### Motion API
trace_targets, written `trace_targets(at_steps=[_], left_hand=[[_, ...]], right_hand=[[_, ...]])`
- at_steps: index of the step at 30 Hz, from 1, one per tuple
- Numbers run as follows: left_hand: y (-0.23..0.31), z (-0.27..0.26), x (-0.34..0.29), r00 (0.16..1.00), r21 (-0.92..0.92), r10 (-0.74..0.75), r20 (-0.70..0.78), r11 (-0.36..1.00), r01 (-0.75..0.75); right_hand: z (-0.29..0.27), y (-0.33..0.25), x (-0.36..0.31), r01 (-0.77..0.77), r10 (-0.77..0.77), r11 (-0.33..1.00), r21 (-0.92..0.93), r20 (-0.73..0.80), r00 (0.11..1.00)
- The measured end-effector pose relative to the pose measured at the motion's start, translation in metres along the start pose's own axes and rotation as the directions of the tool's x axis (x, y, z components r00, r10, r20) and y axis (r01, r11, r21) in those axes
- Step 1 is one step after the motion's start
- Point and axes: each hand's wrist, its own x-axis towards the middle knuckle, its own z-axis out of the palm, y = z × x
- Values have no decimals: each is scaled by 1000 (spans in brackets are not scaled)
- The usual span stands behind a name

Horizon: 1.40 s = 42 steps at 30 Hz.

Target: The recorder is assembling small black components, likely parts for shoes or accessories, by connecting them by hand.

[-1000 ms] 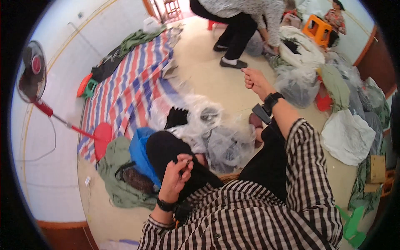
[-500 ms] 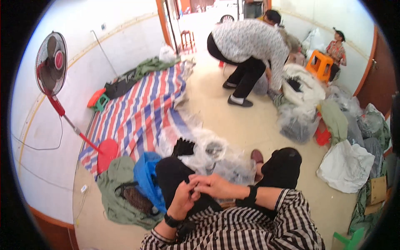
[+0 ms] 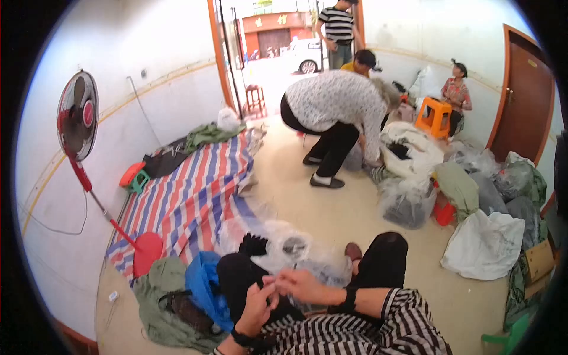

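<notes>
Over my lap, my left hand (image 3: pixel 258 304) and my right hand (image 3: pixel 303 285) meet at the fingertips. The fingers of both are pinched together; anything held between them is too small and blurred to make out. Just past my hands, clear plastic bags (image 3: pixel 324 261) lie on the floor by my knees. Among them sit a bunch of black items (image 3: pixel 253 244) and a roundish dark bundle (image 3: pixel 294 245) seen through the plastic. Left of my knee lies a blue bag (image 3: pixel 204 283), beside a green cloth (image 3: pixel 157 299) with a dark brown mesh piece on it.
A red standing fan (image 3: pixel 78 118) stands at the left by a striped tarp (image 3: pixel 195 183). Ahead, a person in a patterned shirt (image 3: pixel 334 103) bends over bags. Filled sacks (image 3: pixel 482 239), an orange stool (image 3: pixel 433 117) and other people are to the right and far back.
The view has tilted up, so the room sits lower in the picture and more of the doorway shows. My hands stay together, pinched. The person ahead remains bent over.
</notes>
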Motion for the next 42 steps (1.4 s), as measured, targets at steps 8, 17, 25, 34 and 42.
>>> trace_targets(at_steps=[8, 17, 25, 34, 42], left_hand=[[20, 28, 12, 998, 100, 14, 68, 995, -21], [19, 22, 6, 998, 88, -35, 44, 996, 31], [16, 20, 5, 1000, 17, -4, 2, 1000, 4], [14, 21, 7, 995, -101, -97, 7, 990, 97], [16, 25, 2, 998, -4, -41, 51, 999, 41]], right_hand=[[-28, -14, -1, -276, 349, 736, 618, 2, 937], [-19, -7, -3, -178, 220, 871, 458, -40, 975], [-15, -21, -5, -204, 261, 868, 452, -66, 963], [-4, -16, -12, 39, -41, 999, -12, -207, 977], [-17, -13, -11, -206, 258, 892, 403, -78, 963]])
